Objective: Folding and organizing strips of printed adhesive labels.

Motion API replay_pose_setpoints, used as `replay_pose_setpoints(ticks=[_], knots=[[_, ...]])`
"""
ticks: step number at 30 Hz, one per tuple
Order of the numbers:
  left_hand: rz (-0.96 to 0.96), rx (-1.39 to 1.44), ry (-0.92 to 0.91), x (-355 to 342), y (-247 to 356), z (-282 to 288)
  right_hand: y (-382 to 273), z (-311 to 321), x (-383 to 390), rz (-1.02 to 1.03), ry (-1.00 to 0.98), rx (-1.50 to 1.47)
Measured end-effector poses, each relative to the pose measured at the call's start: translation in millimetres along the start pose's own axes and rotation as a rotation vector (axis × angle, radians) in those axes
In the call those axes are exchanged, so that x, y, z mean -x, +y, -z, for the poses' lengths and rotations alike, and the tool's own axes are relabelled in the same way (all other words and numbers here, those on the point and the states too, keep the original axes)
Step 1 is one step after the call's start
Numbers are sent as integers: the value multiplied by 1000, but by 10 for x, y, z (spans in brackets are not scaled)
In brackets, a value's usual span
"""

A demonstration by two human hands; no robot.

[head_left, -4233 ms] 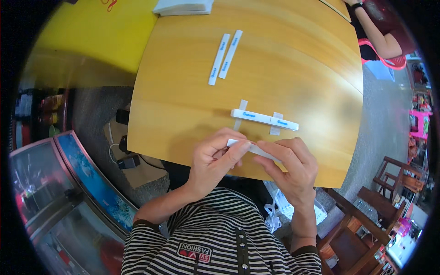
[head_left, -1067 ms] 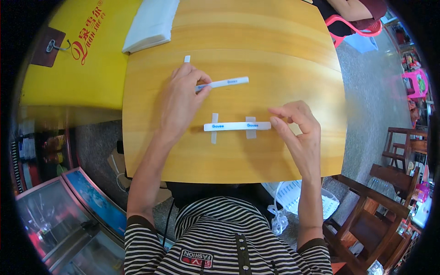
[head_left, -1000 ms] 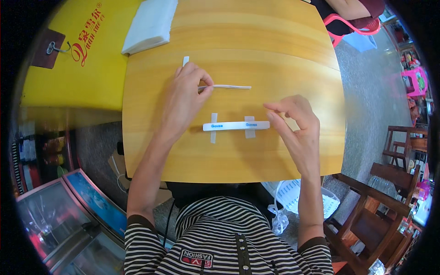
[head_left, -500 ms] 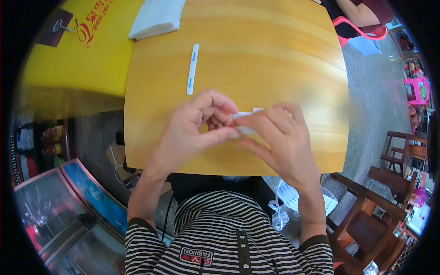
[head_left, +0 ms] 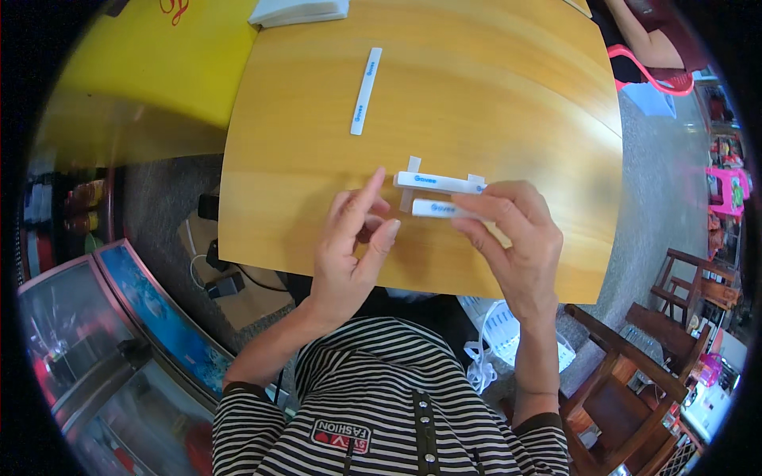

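My right hand [head_left: 520, 230] pinches a short white strip [head_left: 432, 208] with blue lettering between thumb and fingers, its left end free. Just beyond it is a second white strip [head_left: 436, 182], also lettered in blue, with its right end behind my fingers. Small pale, tape-like pieces [head_left: 413, 164] cross this second strip or stick out from behind it near both ends. I cannot tell whether my fingers touch it. My left hand [head_left: 349, 238] is open and holds nothing, index finger and thumb apart, just left of the strips. A third white strip [head_left: 367, 91] lies farther off on the wooden table [head_left: 294, 159].
A white stack of paper or cloth [head_left: 302, 11] sits at the table's far left edge, beside a yellow surface [head_left: 151, 71]. Past the far right corner, a person sits on a pink chair [head_left: 647, 75]. Wooden chairs [head_left: 627, 373] stand at right, a glass-topped freezer [head_left: 87, 317] at left.
My left hand has let go of the white piece between both hands and drawn back open. My right hand keeps hold of a strip, and two strips now show clearly there. The view has shifted.
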State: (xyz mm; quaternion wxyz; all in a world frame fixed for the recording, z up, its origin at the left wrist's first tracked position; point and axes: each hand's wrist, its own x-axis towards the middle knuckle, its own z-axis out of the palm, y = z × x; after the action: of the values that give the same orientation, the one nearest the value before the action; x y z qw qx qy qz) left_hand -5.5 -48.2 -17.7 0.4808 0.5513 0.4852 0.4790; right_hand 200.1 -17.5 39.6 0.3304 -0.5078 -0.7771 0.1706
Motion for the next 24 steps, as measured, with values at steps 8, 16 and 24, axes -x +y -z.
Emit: replay_pose_setpoints(ticks=[8, 16, 24], knots=[[-22, -169, -6, -65, 56, -85, 64, -92, -122, -60, 70, 3], [-85, -167, 24, -98, 45, -105, 65, -158, -171, -56, 53, 21], [-99, -188, 12, -98, 42, -97, 68, -154, -197, -33, 8, 51]])
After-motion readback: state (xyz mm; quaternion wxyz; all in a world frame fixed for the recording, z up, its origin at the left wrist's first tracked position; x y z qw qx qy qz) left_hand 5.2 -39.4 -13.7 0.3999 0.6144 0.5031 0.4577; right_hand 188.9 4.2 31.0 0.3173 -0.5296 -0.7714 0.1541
